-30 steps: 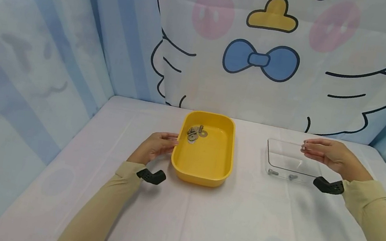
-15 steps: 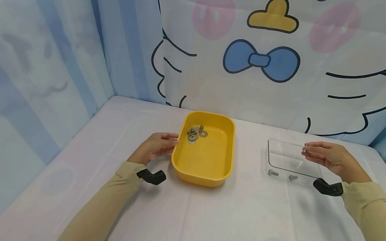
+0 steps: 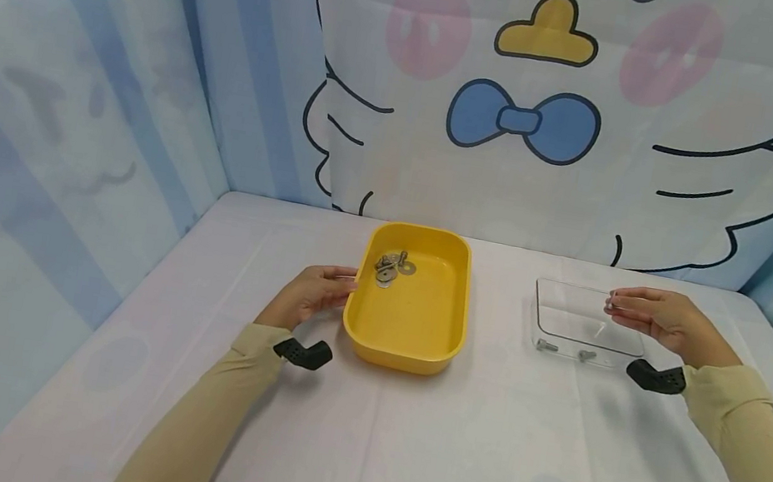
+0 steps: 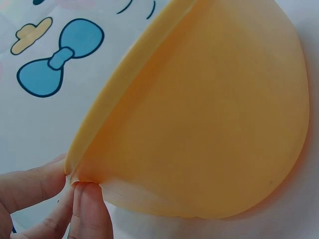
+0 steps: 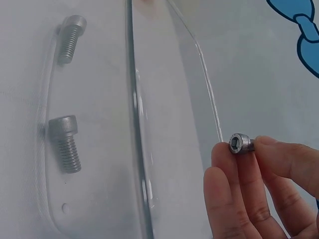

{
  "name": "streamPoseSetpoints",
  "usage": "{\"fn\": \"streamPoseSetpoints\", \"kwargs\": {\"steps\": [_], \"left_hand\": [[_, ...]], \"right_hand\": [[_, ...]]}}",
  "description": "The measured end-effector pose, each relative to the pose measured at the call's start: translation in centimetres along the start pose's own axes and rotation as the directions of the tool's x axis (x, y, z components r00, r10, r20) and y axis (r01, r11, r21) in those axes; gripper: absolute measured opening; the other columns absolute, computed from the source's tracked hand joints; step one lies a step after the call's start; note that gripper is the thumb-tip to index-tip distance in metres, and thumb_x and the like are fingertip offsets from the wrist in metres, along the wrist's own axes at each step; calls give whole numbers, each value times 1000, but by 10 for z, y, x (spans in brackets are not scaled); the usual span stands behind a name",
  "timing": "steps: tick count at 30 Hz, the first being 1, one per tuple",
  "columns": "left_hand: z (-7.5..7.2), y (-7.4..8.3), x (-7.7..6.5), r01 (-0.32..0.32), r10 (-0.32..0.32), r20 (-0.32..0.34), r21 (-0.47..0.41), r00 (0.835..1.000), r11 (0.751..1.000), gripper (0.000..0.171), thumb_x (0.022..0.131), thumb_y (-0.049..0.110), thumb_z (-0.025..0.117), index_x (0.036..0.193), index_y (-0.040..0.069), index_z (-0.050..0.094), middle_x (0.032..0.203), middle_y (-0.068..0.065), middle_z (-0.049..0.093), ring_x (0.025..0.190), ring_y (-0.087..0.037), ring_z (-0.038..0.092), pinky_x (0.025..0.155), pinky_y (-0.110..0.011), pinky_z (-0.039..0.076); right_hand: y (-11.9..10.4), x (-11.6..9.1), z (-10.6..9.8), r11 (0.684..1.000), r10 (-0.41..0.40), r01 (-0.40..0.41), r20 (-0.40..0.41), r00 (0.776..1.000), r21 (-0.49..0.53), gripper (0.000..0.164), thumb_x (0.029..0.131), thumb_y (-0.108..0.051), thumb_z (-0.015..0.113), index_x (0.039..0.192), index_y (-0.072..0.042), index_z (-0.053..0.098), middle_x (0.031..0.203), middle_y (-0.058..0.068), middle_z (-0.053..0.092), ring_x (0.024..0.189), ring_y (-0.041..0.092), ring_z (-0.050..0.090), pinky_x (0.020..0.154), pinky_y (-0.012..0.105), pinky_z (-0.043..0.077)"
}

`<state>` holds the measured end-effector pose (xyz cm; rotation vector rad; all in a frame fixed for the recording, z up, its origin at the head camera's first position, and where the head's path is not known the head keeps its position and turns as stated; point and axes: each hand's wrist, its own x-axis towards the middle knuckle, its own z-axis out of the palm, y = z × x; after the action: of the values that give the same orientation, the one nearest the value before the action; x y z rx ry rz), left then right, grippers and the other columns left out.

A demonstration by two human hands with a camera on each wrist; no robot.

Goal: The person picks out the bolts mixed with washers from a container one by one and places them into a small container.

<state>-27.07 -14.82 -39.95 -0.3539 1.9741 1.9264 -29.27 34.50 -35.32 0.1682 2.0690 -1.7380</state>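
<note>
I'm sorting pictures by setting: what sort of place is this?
Probably a small tabletop work booth: printed cloth hangs behind and on both sides of a pale table, which bears a yellow tray of metal hardware and a clear box.

Straight ahead of you, a cartoon bird (image 3: 508, 189) in a blue bow tie (image 3: 519, 120) spans the backdrop (image 3: 288, 48); blue-striped curtain (image 3: 54, 138) on your left, pale tablecloth (image 3: 457, 463) below!
</note>
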Motion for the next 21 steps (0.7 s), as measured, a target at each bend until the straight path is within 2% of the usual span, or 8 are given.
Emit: {"fn": "streamPoseSetpoints", "kwargs": {"steps": [21], "left_hand": [[0, -1, 2, -13, 13, 11, -11, 1000, 1000, 46, 91, 8, 59, 135, 3, 48, 135, -19, 53, 84, -9, 62, 71, -15, 56]], "right_hand": [[1, 0, 0, 998, -6, 8, 20, 1000, -55, 20, 90, -16, 63, 78, -32, 66, 82, -17, 68, 80, 0, 66, 81, 20, 56]]}}
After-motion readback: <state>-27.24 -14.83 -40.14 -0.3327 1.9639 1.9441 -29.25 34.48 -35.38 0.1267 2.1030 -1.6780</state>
